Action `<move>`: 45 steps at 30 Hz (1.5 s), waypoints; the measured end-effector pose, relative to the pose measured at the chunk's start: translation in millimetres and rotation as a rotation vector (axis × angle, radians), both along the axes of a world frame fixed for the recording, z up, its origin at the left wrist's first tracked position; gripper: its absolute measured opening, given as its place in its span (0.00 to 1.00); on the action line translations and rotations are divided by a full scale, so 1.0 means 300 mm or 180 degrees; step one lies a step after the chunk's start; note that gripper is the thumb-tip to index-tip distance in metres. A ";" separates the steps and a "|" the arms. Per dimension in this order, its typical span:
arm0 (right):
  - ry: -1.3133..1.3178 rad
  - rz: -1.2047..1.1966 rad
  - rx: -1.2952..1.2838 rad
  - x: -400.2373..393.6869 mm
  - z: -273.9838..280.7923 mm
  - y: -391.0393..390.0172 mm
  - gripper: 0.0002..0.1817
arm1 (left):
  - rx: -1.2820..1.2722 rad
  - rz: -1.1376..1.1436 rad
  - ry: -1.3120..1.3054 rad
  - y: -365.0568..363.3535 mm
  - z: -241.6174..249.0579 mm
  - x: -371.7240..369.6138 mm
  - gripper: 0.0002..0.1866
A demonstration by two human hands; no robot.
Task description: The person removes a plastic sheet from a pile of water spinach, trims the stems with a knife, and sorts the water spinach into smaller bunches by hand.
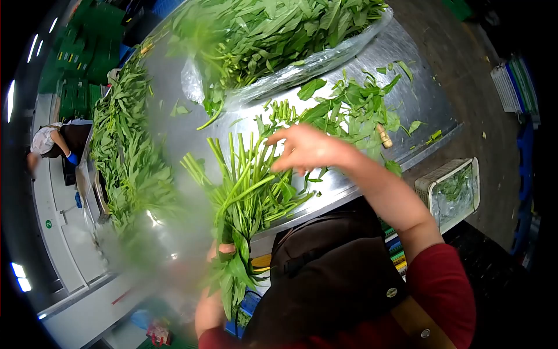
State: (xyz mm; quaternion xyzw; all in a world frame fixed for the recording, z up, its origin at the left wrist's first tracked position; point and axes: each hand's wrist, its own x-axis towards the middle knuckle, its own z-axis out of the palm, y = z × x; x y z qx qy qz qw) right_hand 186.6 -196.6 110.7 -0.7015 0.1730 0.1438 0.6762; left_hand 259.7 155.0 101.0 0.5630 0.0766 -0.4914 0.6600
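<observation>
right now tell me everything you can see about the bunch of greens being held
The bunch of greens is a fistful of long pale-green stalks with narrow dark leaves. The left hand is closed around its middle, so the cut stem ends fan upward over the steel table and the leaves droop below the grip. The right hand reaches across with spread fingers, at the tips of the stalks; whether it touches them is unclear. Looser greens lie behind it on the table.

left hand point(224, 251) mostly hidden behind the bunch of greens point(244, 198) — its grip barely shows — right hand point(305, 148) motion-blurred.
</observation>
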 end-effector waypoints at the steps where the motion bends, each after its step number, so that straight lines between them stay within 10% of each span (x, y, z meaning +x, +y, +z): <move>1: 0.0106 0.0252 0.0091 0.028 -0.014 0.047 0.17 | 0.0010 -0.0003 0.0007 0.002 0.003 -0.001 0.20; 7: 0.0162 0.0041 0.0956 0.080 -0.102 0.072 0.18 | 0.0038 0.0043 0.0026 0.018 0.002 -0.012 0.19; 10: -0.0189 -0.3090 0.1675 0.084 -0.165 -0.117 0.16 | 0.0059 0.0090 0.0047 0.028 0.006 -0.017 0.19; 13: 0.0412 -0.1341 0.0153 0.002 -0.091 -0.118 0.18 | 0.0050 0.0105 0.0044 0.032 0.003 -0.022 0.19; 19: 0.0524 0.0244 0.0175 0.014 -0.072 0.162 0.21 | 0.0042 -0.0055 -0.0018 0.022 -0.020 -0.027 0.18; 23: -0.0353 -0.2640 0.2086 0.049 -0.298 -0.013 0.14 | 0.0428 0.0193 0.0097 0.011 0.018 -0.060 0.18; 25: -0.0703 -0.3073 0.1775 -0.004 -0.314 -0.190 0.13 | 0.0420 0.0276 0.0216 0.046 0.009 -0.064 0.18; 28: -0.0471 -0.1697 -0.2748 -0.068 -0.128 -0.135 0.14 | 0.0199 0.0229 0.0289 0.016 0.025 -0.071 0.19; 30: -0.0257 -0.1043 -0.0397 -0.063 -0.011 -0.003 0.19 | 0.0307 0.0322 0.0212 -0.008 0.017 -0.074 0.20; 32: -0.0683 -0.0141 -0.1440 -0.022 -0.040 0.161 0.24 | -0.0085 0.0035 0.0470 0.033 -0.035 -0.029 0.30; 35: 0.0116 0.0452 -0.0213 0.065 -0.080 0.202 0.16 | 0.0096 -0.0169 -0.0272 0.000 -0.019 -0.060 0.21; 37: 0.0397 0.0254 0.0303 0.084 -0.133 0.161 0.13 | 0.0063 -0.0051 -0.0279 0.007 -0.011 -0.071 0.21; 41: -0.0666 -0.3641 0.1419 0.042 -0.300 -0.090 0.13 | -0.0034 0.0267 -0.0146 0.047 0.000 -0.098 0.20; 45: 0.0451 -0.0407 0.0358 -0.071 -0.253 -0.052 0.26 | -0.0136 0.0403 -0.0222 0.057 -0.003 -0.108 0.20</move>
